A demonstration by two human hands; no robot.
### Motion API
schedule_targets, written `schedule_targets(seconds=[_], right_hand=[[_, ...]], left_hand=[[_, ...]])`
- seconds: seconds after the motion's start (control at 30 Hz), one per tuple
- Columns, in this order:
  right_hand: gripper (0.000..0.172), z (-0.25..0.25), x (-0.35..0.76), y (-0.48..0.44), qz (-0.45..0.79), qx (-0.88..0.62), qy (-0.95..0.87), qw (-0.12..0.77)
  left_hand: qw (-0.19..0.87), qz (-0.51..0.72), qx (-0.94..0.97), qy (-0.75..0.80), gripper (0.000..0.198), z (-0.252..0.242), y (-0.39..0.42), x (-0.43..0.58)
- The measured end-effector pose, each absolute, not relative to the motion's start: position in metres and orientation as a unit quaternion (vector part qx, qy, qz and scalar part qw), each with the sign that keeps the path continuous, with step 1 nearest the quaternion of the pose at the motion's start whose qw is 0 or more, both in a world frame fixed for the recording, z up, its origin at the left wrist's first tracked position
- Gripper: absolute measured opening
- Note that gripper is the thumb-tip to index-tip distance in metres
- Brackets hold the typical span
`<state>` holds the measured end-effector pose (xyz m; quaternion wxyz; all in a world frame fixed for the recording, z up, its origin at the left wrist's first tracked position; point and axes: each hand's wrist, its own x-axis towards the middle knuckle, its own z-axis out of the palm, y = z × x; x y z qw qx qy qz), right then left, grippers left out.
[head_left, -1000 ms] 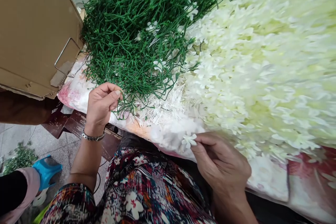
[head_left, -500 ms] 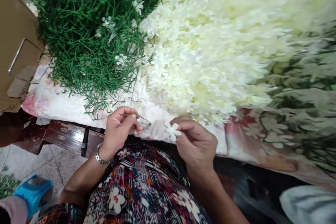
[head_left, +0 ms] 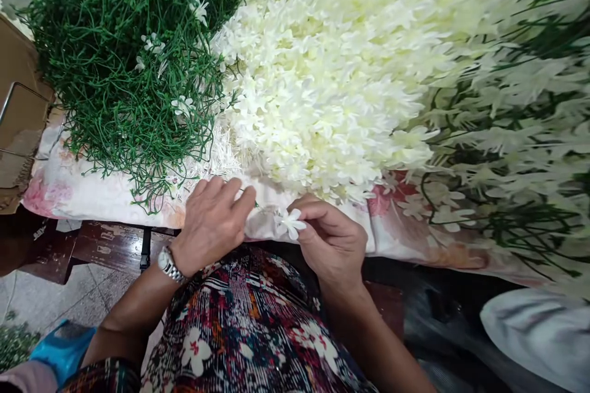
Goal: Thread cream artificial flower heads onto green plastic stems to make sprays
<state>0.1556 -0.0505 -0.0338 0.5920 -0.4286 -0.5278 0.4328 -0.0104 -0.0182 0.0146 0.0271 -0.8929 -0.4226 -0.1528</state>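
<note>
My right hand [head_left: 334, 239] pinches a small white flower [head_left: 290, 223] between thumb and fingertips, its petals facing up. My left hand [head_left: 216, 221], with a watch [head_left: 169, 264] at the wrist, is turned back up with its fingers curled close to the flower. What it grips is mostly hidden; a bit of green shows by its fingertips. Both hands are over the front edge of the floral cloth [head_left: 110, 193]. Beyond them lie a heap of green plastic stems [head_left: 138, 73] on the left and a large pile of cream-white petals [head_left: 313, 92] in the middle.
A cardboard box [head_left: 21, 116] stands at the left edge. Finished-looking white flowers on green stems [head_left: 516, 153] lie at the right. Below left are a blue stool [head_left: 62, 347] and tiled floor. A pale, striped cloth [head_left: 539, 334] shows at the lower right.
My left hand has rolled over from palm side to back up, hiding the green stem it was holding. My right hand still holds the white flower. The whole view has shifted slightly.
</note>
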Motion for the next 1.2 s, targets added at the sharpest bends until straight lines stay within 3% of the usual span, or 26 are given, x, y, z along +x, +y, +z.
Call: schedule_targets(seconds=[0.13,0.27,0.53,0.67,1.2], right_hand=[[0.007,-0.036,0.157,-0.051,0.433,-0.428,-0.528,0.592],[0.010,-0.036,0.159,-0.051,0.422,-0.440,-0.544,0.577],[0.013,-0.011,0.158,-0.053,0.328,-0.456,-0.626,0.541],[0.017,0.002,0.158,-0.055,0.257,-0.450,-0.686,0.510],[0.008,0.007,0.161,-0.057,0.116,-0.458,-0.808,0.351]], left_hand=[[0.025,-0.060,-0.940,-0.334,0.015,0.011,0.000,0.001],[-0.035,-0.103,-0.933,-0.342,0.014,0.011,0.000,-0.001],[-0.372,-0.305,-0.764,-0.429,0.014,0.022,-0.025,-0.006],[-0.449,-0.354,-0.709,-0.412,0.010,0.015,-0.029,-0.005],[-0.287,-0.342,-0.800,-0.400,0.013,0.004,-0.036,-0.004]])
